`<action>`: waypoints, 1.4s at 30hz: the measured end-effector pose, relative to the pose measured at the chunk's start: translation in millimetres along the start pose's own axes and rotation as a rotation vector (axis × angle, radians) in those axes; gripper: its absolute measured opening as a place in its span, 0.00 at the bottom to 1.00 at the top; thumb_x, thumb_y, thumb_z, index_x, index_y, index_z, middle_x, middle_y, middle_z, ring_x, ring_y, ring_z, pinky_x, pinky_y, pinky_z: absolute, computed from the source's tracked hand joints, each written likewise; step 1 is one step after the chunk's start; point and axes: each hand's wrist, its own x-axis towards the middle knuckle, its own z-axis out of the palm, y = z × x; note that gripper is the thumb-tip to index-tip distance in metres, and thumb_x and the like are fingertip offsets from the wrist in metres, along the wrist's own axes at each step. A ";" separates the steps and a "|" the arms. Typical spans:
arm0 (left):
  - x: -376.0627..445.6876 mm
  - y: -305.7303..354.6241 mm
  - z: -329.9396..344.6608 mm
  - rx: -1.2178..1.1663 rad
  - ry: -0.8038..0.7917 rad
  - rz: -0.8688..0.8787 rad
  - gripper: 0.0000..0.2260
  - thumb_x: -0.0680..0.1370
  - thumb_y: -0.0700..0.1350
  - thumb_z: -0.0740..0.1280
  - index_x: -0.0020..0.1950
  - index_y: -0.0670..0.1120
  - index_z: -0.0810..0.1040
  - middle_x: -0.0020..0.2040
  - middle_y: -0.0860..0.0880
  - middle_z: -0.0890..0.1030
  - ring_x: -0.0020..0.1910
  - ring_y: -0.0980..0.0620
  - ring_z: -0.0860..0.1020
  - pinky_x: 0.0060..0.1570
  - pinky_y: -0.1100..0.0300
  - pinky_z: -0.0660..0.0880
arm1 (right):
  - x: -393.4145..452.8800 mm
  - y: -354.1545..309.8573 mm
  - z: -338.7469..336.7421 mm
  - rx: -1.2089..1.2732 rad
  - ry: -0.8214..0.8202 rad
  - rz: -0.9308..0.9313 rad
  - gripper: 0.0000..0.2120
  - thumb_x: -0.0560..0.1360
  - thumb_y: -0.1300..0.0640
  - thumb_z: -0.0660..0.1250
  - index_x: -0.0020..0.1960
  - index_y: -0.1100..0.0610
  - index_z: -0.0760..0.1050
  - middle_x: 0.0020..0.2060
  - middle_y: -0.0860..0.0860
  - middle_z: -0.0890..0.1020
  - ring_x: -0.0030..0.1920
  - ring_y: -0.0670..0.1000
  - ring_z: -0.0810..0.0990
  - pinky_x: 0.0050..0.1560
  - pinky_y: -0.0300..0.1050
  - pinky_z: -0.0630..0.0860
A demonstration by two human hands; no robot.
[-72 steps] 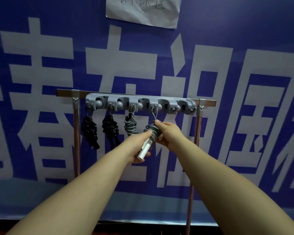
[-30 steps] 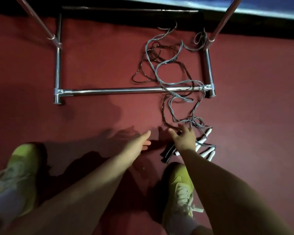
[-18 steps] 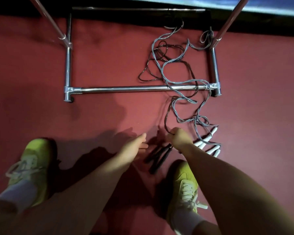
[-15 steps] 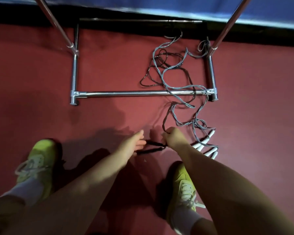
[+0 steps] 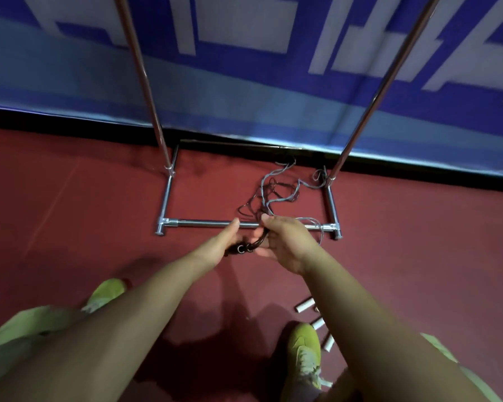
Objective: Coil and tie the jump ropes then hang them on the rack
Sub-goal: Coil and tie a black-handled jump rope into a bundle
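Both forearms reach forward and down from the bottom of the view, meeting over the floor. The right hand (image 5: 286, 245) is turned back-up with its fingers curled, pinching the dark cord of the black jump rope (image 5: 260, 240) where it rises toward the thumb. The left hand (image 5: 222, 246) lies just beside it, palm turned inward, its fingers wrapped round the rope's black handles (image 5: 241, 249), whose ringed ends show between the two hands. From the right hand the dark cord runs away and down to a loose tangle on the red floor (image 5: 84, 227), where it mixes with a grey jump rope (image 5: 279, 195) lying inside the base of the metal rack (image 5: 204, 224). Part of the grey cord crosses the front bar of the base near its right corner. The rack's two uprights rise at a slant in front of a blue and white banner (image 5: 244, 82). Near the bottom, white handles (image 5: 304, 305) lie on the floor just beside the right yellow-green shoe (image 5: 305, 349), partly hidden by the right forearm. The left shoe (image 5: 106, 293) shows past the left forearm.
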 end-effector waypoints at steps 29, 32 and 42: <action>-100.9 35.3 -57.4 -0.570 -0.574 0.131 0.18 0.62 0.45 0.80 0.50 0.45 0.82 0.33 0.49 0.72 0.28 0.56 0.72 0.25 0.59 0.76 | -37.8 -48.5 44.2 -0.841 -0.113 -0.333 0.42 0.73 0.27 0.40 0.38 0.61 0.75 0.29 0.55 0.77 0.31 0.48 0.72 0.37 0.41 0.67; -93.9 37.8 -70.1 -0.711 -0.483 0.179 0.20 0.61 0.43 0.80 0.51 0.46 0.82 0.32 0.50 0.70 0.28 0.57 0.69 0.23 0.65 0.70 | -33.3 -46.7 38.3 -0.960 -0.100 -0.373 0.41 0.70 0.26 0.37 0.35 0.56 0.76 0.34 0.49 0.78 0.38 0.46 0.73 0.48 0.46 0.68; -78.6 46.1 -83.1 -0.654 -0.139 0.201 0.25 0.67 0.37 0.69 0.64 0.42 0.73 0.31 0.52 0.69 0.26 0.58 0.67 0.20 0.68 0.63 | -59.8 -48.3 77.8 -1.308 -0.251 -0.582 0.18 0.76 0.40 0.53 0.49 0.53 0.71 0.38 0.46 0.76 0.41 0.49 0.74 0.43 0.47 0.69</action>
